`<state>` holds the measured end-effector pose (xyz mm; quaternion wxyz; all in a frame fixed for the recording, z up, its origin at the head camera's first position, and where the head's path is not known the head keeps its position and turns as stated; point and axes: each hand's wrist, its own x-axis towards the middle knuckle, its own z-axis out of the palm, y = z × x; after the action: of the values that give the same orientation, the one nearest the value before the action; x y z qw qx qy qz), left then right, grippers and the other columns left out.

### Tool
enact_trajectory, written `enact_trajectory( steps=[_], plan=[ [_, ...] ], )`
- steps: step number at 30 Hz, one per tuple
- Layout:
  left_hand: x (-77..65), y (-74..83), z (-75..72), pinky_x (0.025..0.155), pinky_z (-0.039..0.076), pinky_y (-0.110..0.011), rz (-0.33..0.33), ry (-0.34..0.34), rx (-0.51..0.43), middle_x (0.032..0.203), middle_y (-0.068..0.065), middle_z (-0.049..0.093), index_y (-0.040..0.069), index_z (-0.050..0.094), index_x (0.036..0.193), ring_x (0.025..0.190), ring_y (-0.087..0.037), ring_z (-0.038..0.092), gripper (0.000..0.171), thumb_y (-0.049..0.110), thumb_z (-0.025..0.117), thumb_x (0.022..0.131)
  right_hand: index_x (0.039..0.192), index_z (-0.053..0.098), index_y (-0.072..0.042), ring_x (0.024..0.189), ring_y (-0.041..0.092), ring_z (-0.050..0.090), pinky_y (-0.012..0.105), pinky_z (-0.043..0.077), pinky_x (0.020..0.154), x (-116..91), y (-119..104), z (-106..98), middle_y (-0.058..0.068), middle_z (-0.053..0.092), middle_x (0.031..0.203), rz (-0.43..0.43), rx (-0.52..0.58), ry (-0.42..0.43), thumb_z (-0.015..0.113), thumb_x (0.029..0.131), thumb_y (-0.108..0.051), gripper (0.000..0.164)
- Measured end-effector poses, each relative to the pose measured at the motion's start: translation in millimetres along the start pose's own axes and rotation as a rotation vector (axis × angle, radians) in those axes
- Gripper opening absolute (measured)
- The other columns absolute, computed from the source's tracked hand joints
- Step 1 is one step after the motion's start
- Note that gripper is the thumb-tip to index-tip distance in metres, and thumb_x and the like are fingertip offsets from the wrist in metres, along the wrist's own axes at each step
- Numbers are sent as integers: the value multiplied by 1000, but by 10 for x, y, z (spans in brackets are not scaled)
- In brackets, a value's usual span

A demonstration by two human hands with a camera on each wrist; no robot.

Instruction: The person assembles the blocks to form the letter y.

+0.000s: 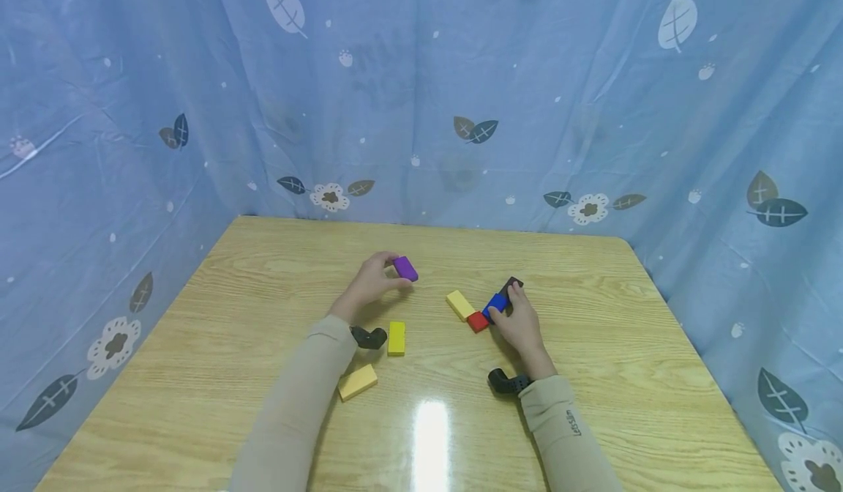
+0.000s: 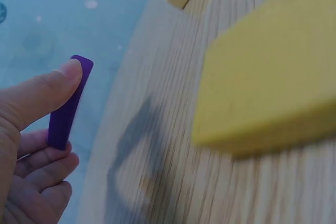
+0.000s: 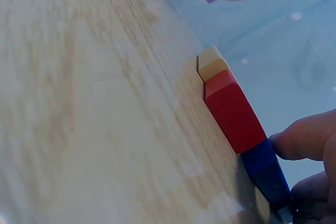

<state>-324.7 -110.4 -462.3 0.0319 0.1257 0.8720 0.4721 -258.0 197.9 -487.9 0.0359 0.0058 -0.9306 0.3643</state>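
My left hand pinches a purple block between thumb and fingers. In the left wrist view the purple block is held up off the table, with a shadow below. Over on the right, my right hand has its thumb on a blue block and its fingertips at a black block just behind. A red block adjoins the blue one, and a pale yellow block meets the red at its other side. In the right wrist view, the right fingers partly hide the row's near end.
A bright yellow block lies near the left wrist, and a light tan block sits nearer the front beside the left sleeve. Black wrist cameras protrude inward from both wrists. Blue patterned curtains border the wooden table.
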Motion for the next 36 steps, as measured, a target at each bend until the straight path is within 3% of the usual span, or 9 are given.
enact_trajectory(
  steps=[14,21,36],
  plan=[
    [137,167,280,103,43,-43,-11,-14,125,126,-19,55,-4,50,128,117,-32,51,68,29,79,77,144,25,10,143,39,13,50,17,116,8,8,3,23,17,155,5,0,-6,58,91,-25,72],
    [164,258,394,92,48,-37,-33,-27,147,118,-16,57,-4,51,126,106,-26,55,64,27,78,78,144,26,10,143,40,15,50,18,116,21,28,17,22,17,155,2,-8,-5,58,91,-26,72],
    [249,316,547,90,51,-35,-26,-55,187,115,-16,58,-5,51,124,103,-27,57,61,27,77,79,145,25,9,143,39,14,50,18,116,38,50,15,22,17,156,2,-8,-5,58,91,-26,72]
  ],
)
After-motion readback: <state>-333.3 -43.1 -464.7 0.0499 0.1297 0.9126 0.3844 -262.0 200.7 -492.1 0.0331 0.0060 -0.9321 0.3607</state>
